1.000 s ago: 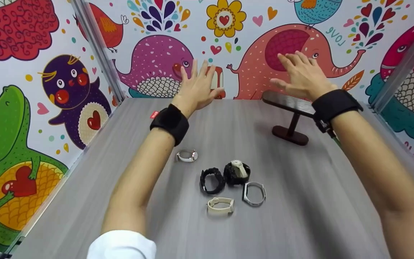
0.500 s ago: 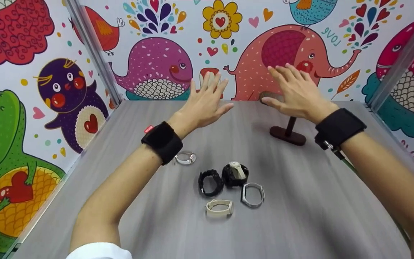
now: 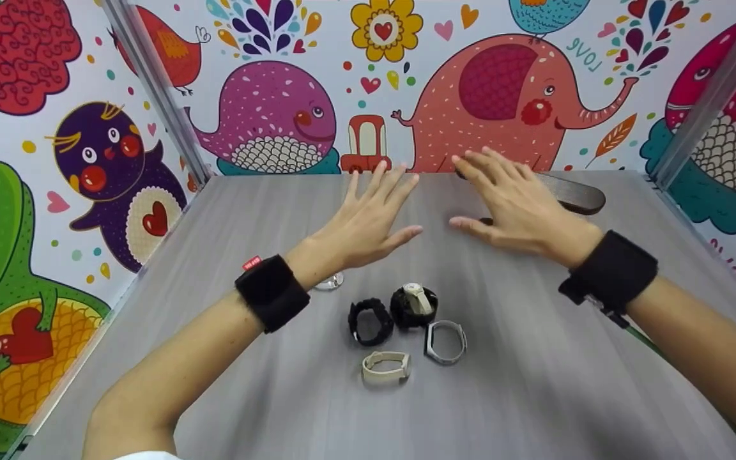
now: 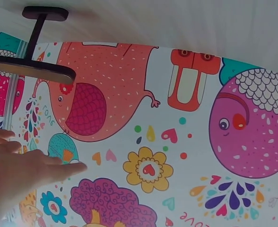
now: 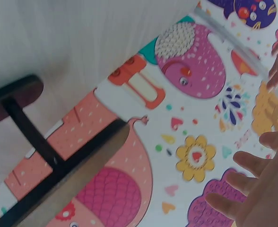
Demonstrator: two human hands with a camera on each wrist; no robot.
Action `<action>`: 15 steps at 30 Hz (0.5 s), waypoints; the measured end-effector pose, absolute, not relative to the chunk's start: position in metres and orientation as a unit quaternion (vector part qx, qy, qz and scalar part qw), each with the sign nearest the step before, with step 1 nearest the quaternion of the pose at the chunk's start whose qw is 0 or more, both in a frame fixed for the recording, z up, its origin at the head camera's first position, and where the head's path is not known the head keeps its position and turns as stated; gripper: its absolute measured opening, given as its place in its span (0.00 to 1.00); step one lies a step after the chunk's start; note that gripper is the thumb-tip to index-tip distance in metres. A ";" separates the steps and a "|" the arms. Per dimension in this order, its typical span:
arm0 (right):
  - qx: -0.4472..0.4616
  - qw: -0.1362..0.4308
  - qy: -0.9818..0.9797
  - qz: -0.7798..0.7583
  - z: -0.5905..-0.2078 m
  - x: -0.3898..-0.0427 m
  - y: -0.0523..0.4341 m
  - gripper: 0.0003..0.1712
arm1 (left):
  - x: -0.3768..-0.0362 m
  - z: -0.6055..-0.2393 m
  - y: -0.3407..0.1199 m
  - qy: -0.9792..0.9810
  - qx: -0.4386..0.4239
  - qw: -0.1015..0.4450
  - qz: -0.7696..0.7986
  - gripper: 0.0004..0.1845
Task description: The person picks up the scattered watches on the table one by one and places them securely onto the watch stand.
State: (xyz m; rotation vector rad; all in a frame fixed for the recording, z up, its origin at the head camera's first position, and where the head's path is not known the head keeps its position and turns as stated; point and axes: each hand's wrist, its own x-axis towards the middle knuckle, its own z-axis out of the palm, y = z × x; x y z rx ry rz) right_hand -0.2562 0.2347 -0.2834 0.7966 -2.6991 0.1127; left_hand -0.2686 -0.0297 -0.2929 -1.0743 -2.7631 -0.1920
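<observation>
Both hands hover open, palms down, over the far half of the grey table (image 3: 534,383), holding nothing. My left hand (image 3: 371,214) has its fingers spread, above and beyond a silver-white watch (image 3: 331,282) that its wrist half hides. My right hand (image 3: 508,195) is spread just in front of a dark wooden T-shaped stand (image 3: 575,195), and covers its post. Near the table's middle lie a black strap (image 3: 370,321), a black watch with a beige one on it (image 3: 414,305), a grey band (image 3: 446,342) and a beige band (image 3: 386,367). The wrist views show the stand (image 4: 32,68) (image 5: 58,175) and straight fingers (image 4: 16,163) (image 5: 257,189).
Cartoon-printed walls (image 3: 278,121) close the table in on the left, back and right, with metal corner posts (image 3: 151,89) (image 3: 706,96). Both wrists carry black straps (image 3: 272,292) (image 3: 611,271). Bare grey tabletop lies on both sides of the watches.
Both open hands have come down and back from in front of the wall to just above the table. The right hand now covers the stand's post. The watches have not moved.
</observation>
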 end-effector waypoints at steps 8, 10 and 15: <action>0.312 0.154 -0.937 0.038 -0.303 -0.233 0.229 0.50 | -0.249 -0.310 -0.031 -0.911 -0.396 0.091 -0.075 0.41; 0.317 0.153 -0.935 0.044 -0.309 -0.228 0.229 0.50 | -0.244 -0.315 -0.031 -0.909 -0.401 0.089 -0.076 0.41; 0.336 0.153 -0.927 0.060 -0.324 -0.217 0.227 0.50 | -0.233 -0.328 -0.033 -0.904 -0.412 0.071 -0.087 0.41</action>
